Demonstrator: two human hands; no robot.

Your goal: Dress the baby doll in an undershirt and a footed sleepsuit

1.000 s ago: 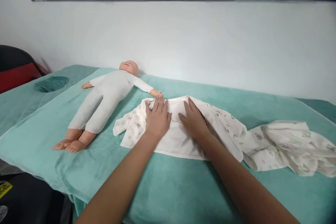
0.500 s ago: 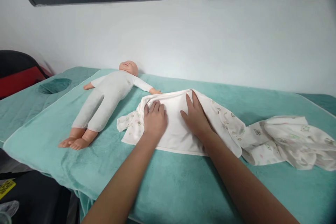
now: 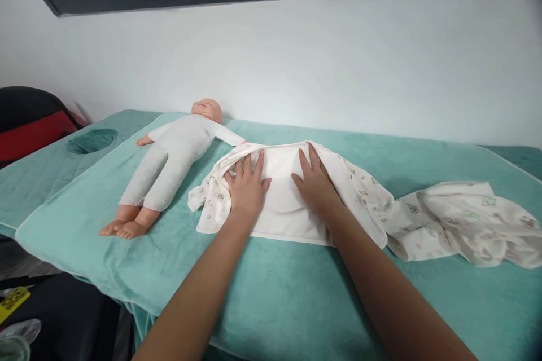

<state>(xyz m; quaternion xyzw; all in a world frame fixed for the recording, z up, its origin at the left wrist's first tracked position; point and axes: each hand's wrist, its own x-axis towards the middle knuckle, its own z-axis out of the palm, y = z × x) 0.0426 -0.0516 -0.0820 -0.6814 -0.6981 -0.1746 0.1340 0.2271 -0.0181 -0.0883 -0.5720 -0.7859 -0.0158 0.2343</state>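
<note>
A small white baby top [image 3: 283,217] with a printed pattern lies spread open, its plain inside facing up. My left hand [image 3: 248,189] rests flat on its left part, fingers spread, the fingertips by the folded-back left front. On the right part lies my right hand [image 3: 317,185], also open, with its fingertips near the neckline and partly against the right front flap. Left of the top, a baby doll [image 3: 180,141] in a white body suit lies on its back, its head toward the wall. The doll's hand nearest the top is covered by the fabric.
A green cover [image 3: 271,304] lies over the bed, which has a round hole [image 3: 92,141] at the left. More crumpled patterned baby clothing [image 3: 466,225] lies at the right. A white wall [image 3: 296,67] stands behind. A black chair [image 3: 59,316] is at the lower left.
My left hand has spread its fingers and pushed slightly up toward the neckline. The top's upper left edge has moved over the doll's hand. My right hand stays nearly in place.
</note>
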